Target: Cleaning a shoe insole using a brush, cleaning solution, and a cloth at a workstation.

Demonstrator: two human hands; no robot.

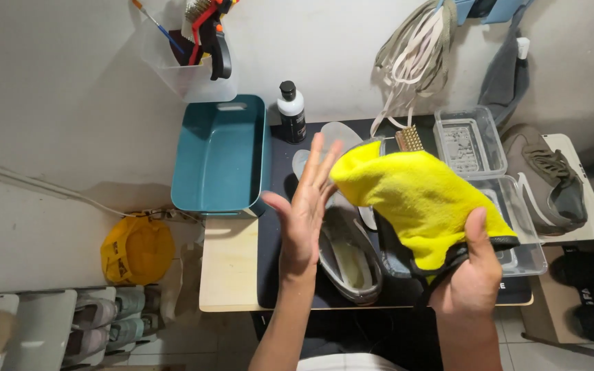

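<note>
While the dark mat (280, 206) is covering the small table by the white wall, a grey shoe (348, 251) is lying on it. We are spreading our left hand (304, 213) flat and empty beside the yellow cloth (414, 196), which our right hand (472, 275) is gripping.

This looks like a small home shoe-cleaning corner. A grey shoe (349, 255) lies on a dark mat at centre, laces (414, 55) hang on the wall at upper right, a brush (410, 139) sits nearby, and more shoes (108, 317) wait on a rack at lower left.

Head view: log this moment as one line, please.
left hand: open, flat against yellow cloth | right hand: gripping cloth-wrapped shoe | grey shoe: on dark mat
</note>
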